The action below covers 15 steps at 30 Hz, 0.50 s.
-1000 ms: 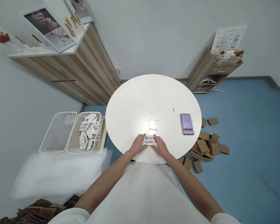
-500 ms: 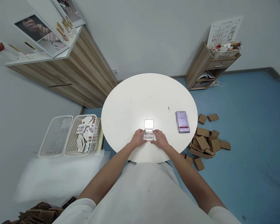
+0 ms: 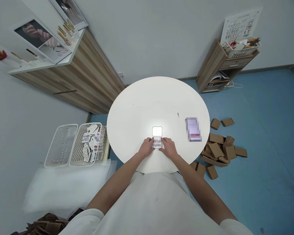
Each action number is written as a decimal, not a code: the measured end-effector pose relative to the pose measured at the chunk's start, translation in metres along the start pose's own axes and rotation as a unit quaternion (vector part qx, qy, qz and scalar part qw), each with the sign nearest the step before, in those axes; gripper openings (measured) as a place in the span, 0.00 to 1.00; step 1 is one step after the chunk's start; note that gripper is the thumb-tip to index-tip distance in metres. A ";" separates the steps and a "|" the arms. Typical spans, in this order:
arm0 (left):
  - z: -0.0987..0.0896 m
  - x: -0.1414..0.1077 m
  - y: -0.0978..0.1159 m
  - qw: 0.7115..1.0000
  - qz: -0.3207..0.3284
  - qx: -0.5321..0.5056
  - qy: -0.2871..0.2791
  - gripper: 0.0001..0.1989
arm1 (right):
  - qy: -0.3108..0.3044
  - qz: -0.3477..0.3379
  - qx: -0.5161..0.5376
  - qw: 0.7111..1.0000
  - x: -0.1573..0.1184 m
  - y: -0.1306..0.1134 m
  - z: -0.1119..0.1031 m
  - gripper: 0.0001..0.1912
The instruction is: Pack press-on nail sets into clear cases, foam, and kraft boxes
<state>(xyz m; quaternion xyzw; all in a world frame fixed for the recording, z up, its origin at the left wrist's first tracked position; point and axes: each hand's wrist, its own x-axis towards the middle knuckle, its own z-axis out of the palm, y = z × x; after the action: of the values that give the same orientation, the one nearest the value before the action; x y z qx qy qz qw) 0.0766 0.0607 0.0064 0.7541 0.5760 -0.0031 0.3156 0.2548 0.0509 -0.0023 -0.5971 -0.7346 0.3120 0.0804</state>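
Note:
A small clear case (image 3: 157, 143) of press-on nails lies on the round white table (image 3: 137, 91) in front of my body. Its lid (image 3: 157, 131) is flipped open, away from me, and shines white. Inside, the patterned nails sit in two rows. My left hand (image 3: 146, 147) grips the case's left edge with thumb and fingers. On the opposite edge, my right hand (image 3: 169, 147) holds it in the same way. The fingertips partly cover the case's sides.
A pixelated purple object (image 3: 193, 130) lies at the table's right, near a tiny dark piece (image 3: 178, 115). Brown cardboard boxes (image 3: 217, 150) are heaped on the floor to the right. At left stands a white basket (image 3: 74, 153) of printed cards, beside a wooden cabinet (image 3: 93, 71).
The camera view has shifted slightly. Both hands stay at the sides of the open nail case, with hardly any movement on the table.

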 end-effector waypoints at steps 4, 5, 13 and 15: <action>0.000 -0.001 0.001 1.000 0.003 0.001 0.002 0.28 | -0.005 0.006 -0.006 1.000 -0.001 0.000 0.002 0.30; 0.000 -0.001 0.001 1.000 0.003 -0.004 0.004 0.28 | -0.005 0.005 -0.006 1.000 -0.001 0.000 0.003 0.31; 0.008 -0.014 -0.001 0.989 -0.061 -0.126 0.044 0.34 | 0.024 0.064 0.132 0.989 -0.010 0.002 0.003 0.37; 0.011 -0.015 0.000 0.978 -0.113 -0.172 0.046 0.30 | 0.016 0.114 0.211 0.971 -0.009 0.002 0.004 0.35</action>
<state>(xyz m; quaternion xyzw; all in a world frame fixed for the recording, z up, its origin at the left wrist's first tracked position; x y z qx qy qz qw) 0.0757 0.0421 0.0036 0.6180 0.6634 0.0954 0.4110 0.2572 0.0415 -0.0040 -0.6513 -0.5779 0.4573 0.1807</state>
